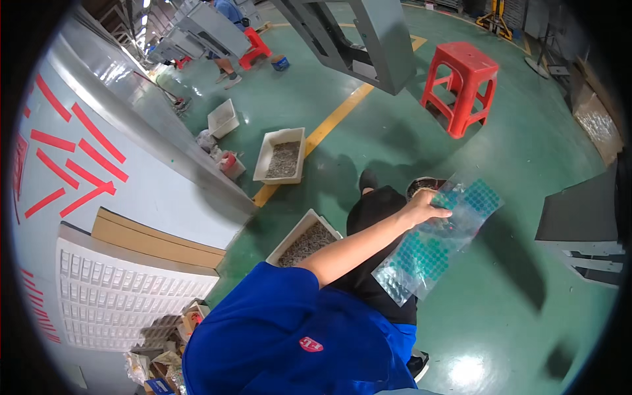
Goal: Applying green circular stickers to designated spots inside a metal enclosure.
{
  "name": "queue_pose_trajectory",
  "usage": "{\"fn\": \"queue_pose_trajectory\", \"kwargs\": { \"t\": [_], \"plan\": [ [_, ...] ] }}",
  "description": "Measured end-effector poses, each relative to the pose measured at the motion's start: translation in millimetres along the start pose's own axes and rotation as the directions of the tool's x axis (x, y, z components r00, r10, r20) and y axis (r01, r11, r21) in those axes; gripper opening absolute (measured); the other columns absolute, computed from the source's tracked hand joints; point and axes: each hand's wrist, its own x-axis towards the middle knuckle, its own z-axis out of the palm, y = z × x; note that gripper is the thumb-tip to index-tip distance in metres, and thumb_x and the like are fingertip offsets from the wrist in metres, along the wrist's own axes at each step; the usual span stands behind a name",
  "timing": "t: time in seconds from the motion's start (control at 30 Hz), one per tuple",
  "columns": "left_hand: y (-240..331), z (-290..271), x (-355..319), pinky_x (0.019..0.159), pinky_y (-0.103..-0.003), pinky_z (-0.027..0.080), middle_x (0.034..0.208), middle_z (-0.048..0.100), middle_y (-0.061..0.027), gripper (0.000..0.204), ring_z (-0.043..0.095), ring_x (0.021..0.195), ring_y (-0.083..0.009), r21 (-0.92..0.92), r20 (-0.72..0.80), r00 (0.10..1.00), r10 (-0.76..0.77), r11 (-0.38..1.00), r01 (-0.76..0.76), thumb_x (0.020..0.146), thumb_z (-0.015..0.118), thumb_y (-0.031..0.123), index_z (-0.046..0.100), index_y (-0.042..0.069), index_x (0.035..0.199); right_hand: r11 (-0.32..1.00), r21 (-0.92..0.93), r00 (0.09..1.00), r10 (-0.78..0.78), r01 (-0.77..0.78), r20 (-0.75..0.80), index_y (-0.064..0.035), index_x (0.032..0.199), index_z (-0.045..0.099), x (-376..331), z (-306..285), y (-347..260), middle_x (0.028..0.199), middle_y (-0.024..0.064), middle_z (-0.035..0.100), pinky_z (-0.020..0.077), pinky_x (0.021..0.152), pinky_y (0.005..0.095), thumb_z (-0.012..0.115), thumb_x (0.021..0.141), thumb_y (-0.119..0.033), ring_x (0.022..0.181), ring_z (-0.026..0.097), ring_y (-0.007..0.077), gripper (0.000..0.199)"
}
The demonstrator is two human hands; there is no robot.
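My left arm reaches across to the right, and my left hand is closed on clear plastic sheets dotted with rows of green round stickers. The thumb lies on top of them near the middle. One part of the sheets, with more green dots, spreads beyond the hand, while the other hangs toward my legs. Partly hidden behind my hand and the sheets, a round tub with small pieces in it stands on the floor. My right hand is out of view.
White bins of small metal-looking parts stand left of my legs. A red stool and a grey metal cabinet are ahead. Another grey metal piece is at right. A white panel with red tape borders the left. Another person is far off.
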Motion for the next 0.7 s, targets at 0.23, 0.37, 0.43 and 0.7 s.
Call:
{"fn": "queue_pose_trajectory", "kwargs": {
  "t": [0.23,0.37,0.43,0.7],
  "plan": [
    [9,-1,-4,0.069,-0.028,0.053,0.09,0.067,-0.0059,0.03,0.065,0.08,-0.0134,-0.066,0.056,0.997,0.051,0.997,-0.047,0.078,0.072,0.01,0.063,0.001,0.105,0.996,0.086,1.0,0.007,-0.007,-0.001,0.0022,0.107,0.063,1,0,4,0.098,0.0149,0.068,0.0544,0.072,0.0388,0.064,0.082,-0.024,0.083,0.067,0.0266,0.037],
    [11,-8,-9,0.071,-0.028,0.053,0.093,0.067,-0.0066,0.026,0.065,0.082,-0.0146,0.023,-0.049,0.983,0.175,0.985,-0.174,0.081,0.07,0.009,0.063,0.0,0.104,0.994,0.112,1.0,0.015,-0.017,0.017,0.0026,0.107,0.063,1,-2,4,0.098,0.0152,0.067,0.0546,0.072,0.0385,0.063,0.082,-0.024,0.082,0.067,0.0265,0.036],
    [15,-10,-16,0.071,-0.028,0.053,0.093,0.067,-0.0066,0.024,0.065,0.081,-0.0145,-0.023,-0.043,0.984,0.175,0.984,-0.177,0.082,0.068,0.009,0.063,0.0,0.104,0.992,0.124,0.999,0.019,-0.022,0.029,0.0029,0.107,0.063,1,-4,4,0.098,0.0153,0.067,0.0547,0.072,0.0383,0.063,0.082,-0.024,0.081,0.067,0.0265,0.036],
    [64,-30,-44,0.072,-0.026,0.052,0.092,0.066,-0.0045,0.021,0.064,0.08,-0.0115,-0.106,-0.044,0.988,0.149,0.983,-0.153,0.086,0.065,0.009,0.062,-0.001,0.104,0.972,0.215,0.95,-0.151,0.092,0.275,0.0038,0.108,0.063,-24,-83,-29,0.098,0.0157,0.067,0.0551,0.071,0.0378,0.062,0.084,-0.022,0.08,0.067,0.0265,0.035]
  ]
}}
